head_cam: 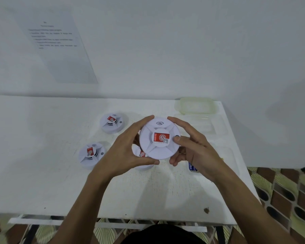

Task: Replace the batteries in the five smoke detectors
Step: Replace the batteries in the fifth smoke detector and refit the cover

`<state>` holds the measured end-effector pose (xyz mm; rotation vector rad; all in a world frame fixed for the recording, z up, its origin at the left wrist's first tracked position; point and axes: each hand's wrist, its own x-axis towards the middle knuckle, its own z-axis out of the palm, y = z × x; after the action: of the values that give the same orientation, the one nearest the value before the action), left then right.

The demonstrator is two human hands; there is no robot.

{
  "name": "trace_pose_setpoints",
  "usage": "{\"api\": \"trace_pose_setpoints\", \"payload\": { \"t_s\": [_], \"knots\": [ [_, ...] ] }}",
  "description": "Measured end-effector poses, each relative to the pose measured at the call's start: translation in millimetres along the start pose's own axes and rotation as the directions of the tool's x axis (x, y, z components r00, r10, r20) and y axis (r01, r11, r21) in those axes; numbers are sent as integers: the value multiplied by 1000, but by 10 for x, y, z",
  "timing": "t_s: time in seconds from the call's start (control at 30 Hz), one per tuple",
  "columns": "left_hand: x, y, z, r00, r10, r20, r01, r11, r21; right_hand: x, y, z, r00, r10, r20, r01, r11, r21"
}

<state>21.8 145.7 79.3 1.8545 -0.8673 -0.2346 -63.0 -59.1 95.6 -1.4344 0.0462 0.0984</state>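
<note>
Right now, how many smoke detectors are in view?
4. The held detector sits between left hand and right hand; back detector and left detector lie on the table; half-hidden detector under the held one. A fifth may be hidden.

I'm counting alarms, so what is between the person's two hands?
In the head view, a white smoke detector with a red label, gripped at its rim by the left hand and right hand. A second detector lies partly hidden below it.
</note>
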Motion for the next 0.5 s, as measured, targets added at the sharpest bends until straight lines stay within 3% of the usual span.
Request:
{"api": "trace_pose_setpoints", "payload": {
  "t_s": [0.5],
  "knots": [
    [-26, 12, 12, 1000, -16, 13, 16, 1000, -20, -22, 8, 20, 1000, -2, 2, 2, 1000, 16]
  ]
}}
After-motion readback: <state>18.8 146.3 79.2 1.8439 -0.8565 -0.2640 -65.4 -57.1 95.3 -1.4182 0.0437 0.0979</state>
